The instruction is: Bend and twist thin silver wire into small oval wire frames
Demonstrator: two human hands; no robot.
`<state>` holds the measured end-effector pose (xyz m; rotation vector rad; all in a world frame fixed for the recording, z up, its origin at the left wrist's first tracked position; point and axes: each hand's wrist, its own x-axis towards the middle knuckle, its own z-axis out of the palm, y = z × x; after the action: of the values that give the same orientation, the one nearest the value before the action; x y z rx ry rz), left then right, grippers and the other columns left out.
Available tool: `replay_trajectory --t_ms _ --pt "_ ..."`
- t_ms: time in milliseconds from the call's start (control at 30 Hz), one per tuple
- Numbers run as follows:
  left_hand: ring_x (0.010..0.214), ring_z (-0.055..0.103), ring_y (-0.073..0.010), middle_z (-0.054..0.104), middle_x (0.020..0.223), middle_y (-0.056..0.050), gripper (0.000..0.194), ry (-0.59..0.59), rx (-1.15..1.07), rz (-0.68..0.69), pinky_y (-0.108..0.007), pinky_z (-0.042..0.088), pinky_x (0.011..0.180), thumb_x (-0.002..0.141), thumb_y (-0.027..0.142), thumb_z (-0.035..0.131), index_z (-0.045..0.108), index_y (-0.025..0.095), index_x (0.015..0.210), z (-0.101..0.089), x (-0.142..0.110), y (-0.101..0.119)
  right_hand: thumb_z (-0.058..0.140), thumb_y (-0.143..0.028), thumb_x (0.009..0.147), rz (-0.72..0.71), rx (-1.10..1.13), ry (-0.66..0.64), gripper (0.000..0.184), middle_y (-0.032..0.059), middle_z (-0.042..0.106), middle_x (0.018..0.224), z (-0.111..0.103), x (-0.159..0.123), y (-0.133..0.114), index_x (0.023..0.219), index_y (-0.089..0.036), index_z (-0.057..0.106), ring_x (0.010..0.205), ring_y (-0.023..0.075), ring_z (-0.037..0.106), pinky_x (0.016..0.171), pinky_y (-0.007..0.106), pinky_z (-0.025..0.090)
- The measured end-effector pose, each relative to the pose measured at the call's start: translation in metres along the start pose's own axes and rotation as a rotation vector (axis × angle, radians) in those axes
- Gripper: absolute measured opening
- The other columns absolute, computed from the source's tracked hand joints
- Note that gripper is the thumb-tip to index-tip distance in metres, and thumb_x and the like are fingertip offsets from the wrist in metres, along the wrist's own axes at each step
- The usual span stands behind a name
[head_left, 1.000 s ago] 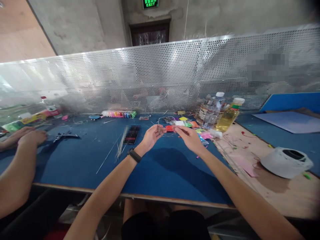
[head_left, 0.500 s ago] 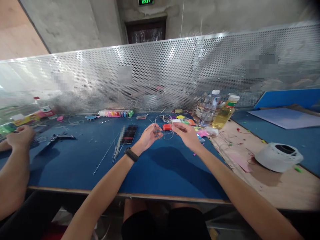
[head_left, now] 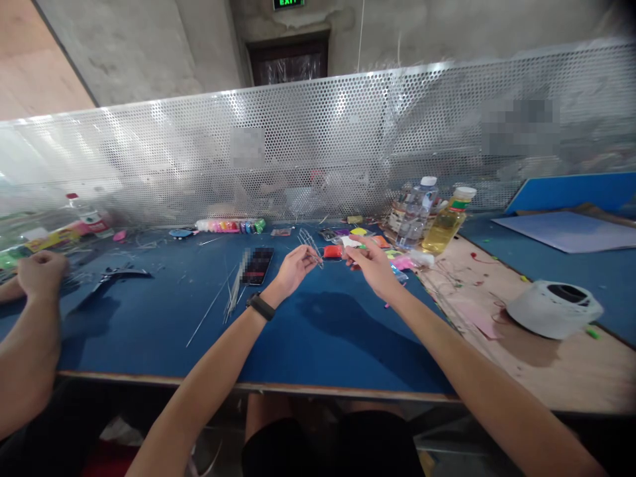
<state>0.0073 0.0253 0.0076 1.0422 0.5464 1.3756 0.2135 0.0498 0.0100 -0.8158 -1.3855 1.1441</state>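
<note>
My left hand [head_left: 297, 270], a dark band on its wrist, pinches a thin, looped wire frame [head_left: 309, 244] that stands tilted above the blue table. To the right, apart from the frame, my right hand [head_left: 373, 264] hovers with its fingers bent and loosely apart; I make out nothing in it. Between the two hands a red packet [head_left: 332, 252] lies farther back on the table. Left of my left hand are a phone [head_left: 259, 266] with a blurred screen and several loose straight wires [head_left: 231, 298].
Pliers [head_left: 124, 272] lie at left, near another person's hand [head_left: 42, 270]. Colourful clay packs [head_left: 231, 226] line the back below a perforated metal screen [head_left: 308, 152]. Two bottles, one with yellow liquid [head_left: 444, 225], and a white roll-like object [head_left: 554, 310] stand at right.
The wire frame has turned from facing me to nearly edge-on and stays in my left hand. My right hand has come off it, its fingers lifting slightly.
</note>
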Motion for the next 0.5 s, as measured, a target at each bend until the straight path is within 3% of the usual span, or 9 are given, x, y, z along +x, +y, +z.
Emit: replay_trajectory --t_ms 133,300,500 --pt "0.074 0.059 -0.013 0.059 0.078 -0.003 0.022 -0.041 -0.019 0.004 -0.03 0.048 0.085 0.091 0.032 0.054 0.058 0.015 0.077 0.002 -0.002 0.0 0.076 -0.047 0.072 0.11 0.08 0.014 0.061 0.0022 0.072 0.084 0.002 0.0 0.001 0.126 -0.027 0.055 0.069 0.0157 0.064 0.057 0.026 0.049" --pt "0.057 0.046 -0.009 0.05 0.064 0.002 0.02 -0.032 -0.044 -0.005 -0.037 0.045 0.096 0.091 0.03 0.053 0.057 0.017 0.076 0.009 -0.006 0.005 0.073 -0.053 0.073 0.146 0.007 -0.031 0.037 0.0059 0.071 0.087 0.002 0.0 0.002 0.092 -0.021 0.071 0.078 0.017 0.064 0.058 0.026 0.05" --pt "0.054 0.04 -0.0084 0.042 0.062 0.003 0.025 -0.006 -0.047 -0.007 -0.038 0.044 0.098 0.091 0.032 0.053 0.054 0.017 0.071 0.016 -0.008 0.009 0.072 -0.056 0.071 0.152 0.051 -0.011 0.035 0.006 0.069 0.088 0.002 0.0 0.006 0.075 -0.021 0.071 0.086 0.0195 0.062 0.064 0.029 0.055"
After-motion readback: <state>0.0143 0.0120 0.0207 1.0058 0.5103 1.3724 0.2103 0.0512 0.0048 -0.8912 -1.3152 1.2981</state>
